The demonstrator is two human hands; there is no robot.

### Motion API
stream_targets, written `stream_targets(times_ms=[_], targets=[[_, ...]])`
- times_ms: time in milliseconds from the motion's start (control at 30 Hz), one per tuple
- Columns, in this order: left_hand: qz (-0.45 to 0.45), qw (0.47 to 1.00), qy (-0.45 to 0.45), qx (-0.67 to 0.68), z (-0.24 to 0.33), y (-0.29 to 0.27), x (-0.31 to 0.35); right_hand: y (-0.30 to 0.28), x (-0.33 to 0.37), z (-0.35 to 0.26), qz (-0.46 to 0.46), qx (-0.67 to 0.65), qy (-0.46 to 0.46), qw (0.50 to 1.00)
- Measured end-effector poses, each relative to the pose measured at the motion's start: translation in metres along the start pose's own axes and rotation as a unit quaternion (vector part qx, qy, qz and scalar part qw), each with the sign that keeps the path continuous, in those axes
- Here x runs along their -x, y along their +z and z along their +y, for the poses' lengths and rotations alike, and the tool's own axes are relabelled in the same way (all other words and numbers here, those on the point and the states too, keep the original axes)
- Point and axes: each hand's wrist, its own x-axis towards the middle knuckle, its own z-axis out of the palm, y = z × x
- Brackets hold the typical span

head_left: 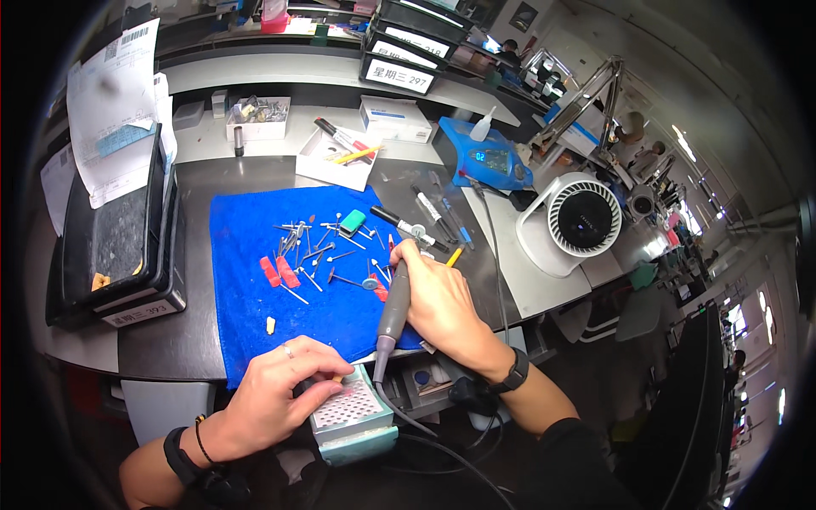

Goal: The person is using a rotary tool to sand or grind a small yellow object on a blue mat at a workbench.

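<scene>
My right hand is closed around a grey rotary handpiece, its cable dropping from the lower end. Between the thumb and fingers of my left hand is a small tan piece, mostly covered by the fingertips. That hand hovers at a pale green box with a perforated top at the bench edge. Beyond both hands lies a blue cloth, strewn with several thin burs, a green block and red strips. Another small tan piece rests on the cloth nearer my left hand.
Black trays with papers stand at left. Behind the cloth sits a white box of pens. Markers lie to its right, near a blue control unit and a white fan. Cables hang below the bench.
</scene>
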Motion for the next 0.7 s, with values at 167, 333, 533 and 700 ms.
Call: stream_targets(times_ms=[167, 333, 533, 700], targets=[[-0.003, 1.000, 0.007, -0.002, 0.001, -0.001, 0.002, -0.003, 0.001, 0.000, -0.022, -0.021, 0.000, 1.000], [-0.004, 1.000, 0.004, 0.012, 0.002, 0.001, 0.000, -0.009, 0.003, 0.005, -0.019, -0.094, 0.031, 0.995], [-0.006, 1.000, 0.009, -0.007, 0.004, -0.002, 0.006, -0.024, -0.015, 0.034, 0.009, -0.213, 0.089, 0.973], [-0.022, 1.000, 0.007, 0.011, 0.001, -0.002, -0.001, -0.027, -0.040, 0.084, 0.018, 0.010, 0.067, 0.998]])
